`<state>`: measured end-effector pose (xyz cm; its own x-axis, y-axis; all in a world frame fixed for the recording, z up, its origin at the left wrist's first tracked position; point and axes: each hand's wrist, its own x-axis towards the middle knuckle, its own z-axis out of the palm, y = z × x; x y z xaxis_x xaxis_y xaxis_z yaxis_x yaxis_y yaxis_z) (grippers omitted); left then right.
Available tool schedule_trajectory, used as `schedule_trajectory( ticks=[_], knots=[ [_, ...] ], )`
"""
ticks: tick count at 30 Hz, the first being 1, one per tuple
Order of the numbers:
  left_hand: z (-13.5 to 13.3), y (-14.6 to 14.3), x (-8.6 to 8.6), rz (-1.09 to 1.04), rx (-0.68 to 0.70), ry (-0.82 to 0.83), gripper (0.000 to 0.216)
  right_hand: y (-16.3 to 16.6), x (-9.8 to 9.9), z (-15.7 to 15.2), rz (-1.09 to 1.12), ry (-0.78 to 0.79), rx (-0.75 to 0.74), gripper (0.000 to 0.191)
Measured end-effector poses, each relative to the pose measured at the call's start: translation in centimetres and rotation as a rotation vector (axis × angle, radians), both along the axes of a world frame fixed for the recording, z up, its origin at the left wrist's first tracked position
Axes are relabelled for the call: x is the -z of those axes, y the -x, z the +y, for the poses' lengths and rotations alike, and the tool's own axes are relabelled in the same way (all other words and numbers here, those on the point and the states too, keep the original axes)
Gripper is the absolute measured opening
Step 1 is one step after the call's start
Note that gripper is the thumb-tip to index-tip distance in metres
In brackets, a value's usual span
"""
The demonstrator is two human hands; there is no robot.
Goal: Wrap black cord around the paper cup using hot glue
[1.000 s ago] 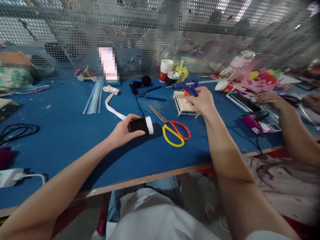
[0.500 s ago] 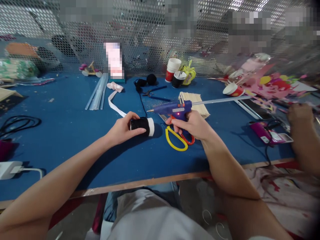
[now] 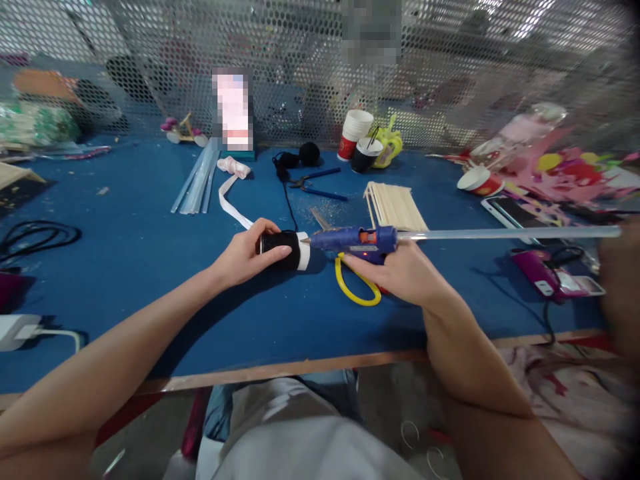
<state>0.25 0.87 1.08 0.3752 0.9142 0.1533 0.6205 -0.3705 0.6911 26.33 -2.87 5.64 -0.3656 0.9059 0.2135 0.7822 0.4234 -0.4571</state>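
My left hand point(image 3: 253, 257) is closed round a paper cup point(image 3: 304, 252) lying on its side, wrapped in black yarn with a white band bare at its right end. A black strand runs from it to the balls of black yarn point(image 3: 309, 154) at the back. In my right hand point(image 3: 407, 270) is a blue glue gun point(image 3: 357, 241), a long clear glue stick point(image 3: 510, 233) jutting from its rear. Its metal tip meets the white band, though I cannot tell if it touches. Scissors with a yellow handle point(image 3: 357, 293) lie beneath the gun, partly hidden. A white ribbon point(image 3: 231, 203) trails behind the cup.
Blue-handled pliers point(image 3: 320, 183), loose glue sticks point(image 3: 197, 183) and a bundle of wooden sticks point(image 3: 397, 207) lie beyond my hands. Stacked paper cups point(image 3: 356, 133) stand by the mesh. To the right are a phone point(image 3: 510, 217), a purple device point(image 3: 545, 273) and a co-worker's blurred arm point(image 3: 623, 287).
My right hand has tilted the glue gun level and lowered it, bringing its tip to the cup's white band. My left hand keeps its hold. The camera view has shifted slightly.
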Motion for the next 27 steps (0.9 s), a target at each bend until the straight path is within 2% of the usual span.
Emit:
schedule_trajectory(
  ticks=[10, 19, 27],
  knots=[
    [0.05, -0.15, -0.01, 0.011, -0.018, 0.0, 0.04, 0.17, 0.15, -0.28, -0.162, -0.061, -0.037, 0.022],
    [0.15, -0.11, 0.21, 0.013, -0.022, -0.014, 0.039, 0.24, 0.04, -0.63, -0.107, -0.03, 0.016, 0.018],
    [-0.22, -0.07, 0.25, -0.036, 0.074, -0.038, 0.04, 0.27, -0.08, -0.12, -0.156, -0.035, 0.007, 0.02]
  ],
)
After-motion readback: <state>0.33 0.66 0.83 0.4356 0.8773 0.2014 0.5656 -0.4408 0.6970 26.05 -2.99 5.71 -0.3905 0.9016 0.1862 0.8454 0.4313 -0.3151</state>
